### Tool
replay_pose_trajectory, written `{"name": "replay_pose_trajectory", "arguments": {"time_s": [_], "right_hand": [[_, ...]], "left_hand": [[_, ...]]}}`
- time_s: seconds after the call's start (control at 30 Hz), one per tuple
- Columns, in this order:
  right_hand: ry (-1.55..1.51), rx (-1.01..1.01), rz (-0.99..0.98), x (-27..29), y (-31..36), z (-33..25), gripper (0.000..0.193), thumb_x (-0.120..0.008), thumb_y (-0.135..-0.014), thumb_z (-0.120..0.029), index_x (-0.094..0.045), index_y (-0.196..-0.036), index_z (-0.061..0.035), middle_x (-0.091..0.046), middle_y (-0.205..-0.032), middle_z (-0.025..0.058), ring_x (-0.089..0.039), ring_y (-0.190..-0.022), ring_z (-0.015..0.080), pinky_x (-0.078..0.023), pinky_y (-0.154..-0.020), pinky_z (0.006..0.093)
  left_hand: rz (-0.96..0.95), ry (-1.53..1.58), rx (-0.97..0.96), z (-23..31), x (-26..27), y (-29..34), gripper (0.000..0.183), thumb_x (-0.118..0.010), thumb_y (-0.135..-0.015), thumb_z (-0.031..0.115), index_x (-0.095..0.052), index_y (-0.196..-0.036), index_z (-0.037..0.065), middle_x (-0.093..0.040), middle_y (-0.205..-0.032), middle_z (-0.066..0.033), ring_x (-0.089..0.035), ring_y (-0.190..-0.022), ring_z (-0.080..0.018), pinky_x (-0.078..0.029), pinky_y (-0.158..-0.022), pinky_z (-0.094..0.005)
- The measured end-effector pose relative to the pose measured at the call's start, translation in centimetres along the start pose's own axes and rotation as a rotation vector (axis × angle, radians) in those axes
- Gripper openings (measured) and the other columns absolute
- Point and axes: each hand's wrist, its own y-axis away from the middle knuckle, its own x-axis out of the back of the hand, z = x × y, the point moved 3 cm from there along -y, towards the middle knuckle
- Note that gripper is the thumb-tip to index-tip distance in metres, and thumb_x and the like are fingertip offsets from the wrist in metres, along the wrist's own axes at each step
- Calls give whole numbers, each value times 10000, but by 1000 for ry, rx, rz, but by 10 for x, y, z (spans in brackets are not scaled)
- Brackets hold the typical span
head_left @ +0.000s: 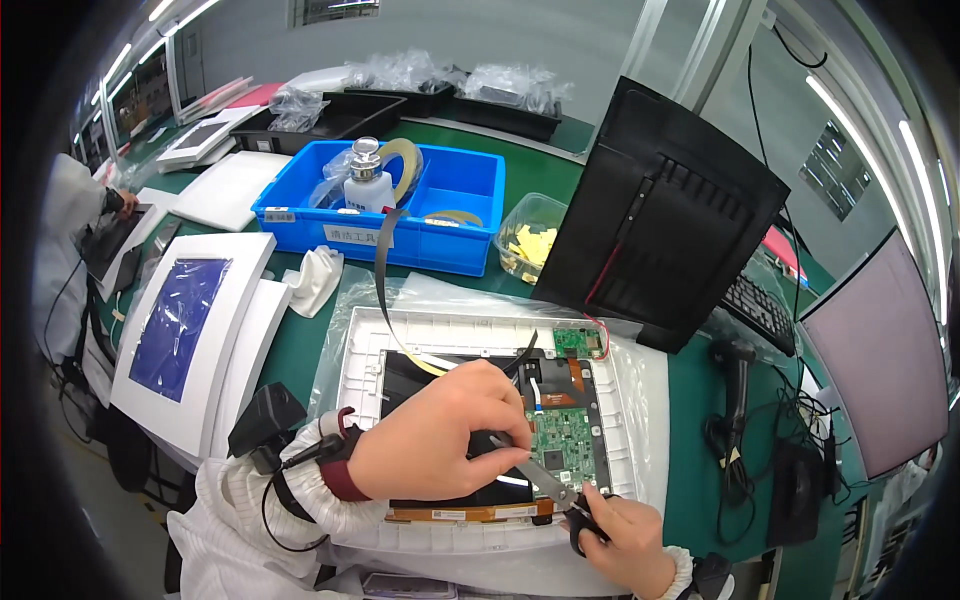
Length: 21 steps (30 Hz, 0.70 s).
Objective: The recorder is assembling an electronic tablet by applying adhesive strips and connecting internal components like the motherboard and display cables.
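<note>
I see my left hand curled, fingertips pinching something hidden over the circuit board in the white frame near the bench's front edge. My right hand grips tweezers.

You are working under bright, even light from ceiling strip lamps that streak across the upper left and upper right of the frame; shadows beneath your hands are soft and faint; glare glints off the clear plastic bags at top centre; the fisheye bends straight edges toward the rim, the corners fall into black vignette, and detail at the far left edge goes soft.
</note>
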Motion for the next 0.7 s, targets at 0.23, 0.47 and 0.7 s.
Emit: {"name": "replay_pose_trajectory", "arguments": {"time_s": [0.23,0.47,0.7], "right_hand": [[23,-86,97,17,9,18,500,-650,-491,-107,-597,-978,-8,-542,-607,75,-522,-489,205,-435,-464,298],[418,-518,217,56,35,110,341,-639,-622,-53,-569,-938,56,-502,-597,139,-519,-531,257,-407,-503,348],[538,-578,11,41,35,122,317,-623,-691,-116,-567,-963,36,-529,-745,171,-558,-711,323,-461,-613,375]], "left_hand": [[181,-17,39,6,7,4,51,-630,-699,30,-605,-740,13,-583,-733,-74,-527,-734,-205,-422,-706,-306],[127,395,416,-5,-13,15,121,-602,-771,40,-618,-852,-48,-619,-781,-79,-568,-696,-76,-467,-633,-193],[-14,389,496,-6,-40,15,157,-608,-772,60,-615,-872,-61,-625,-758,-94,-570,-672,-76,-474,-620,-189]]}}
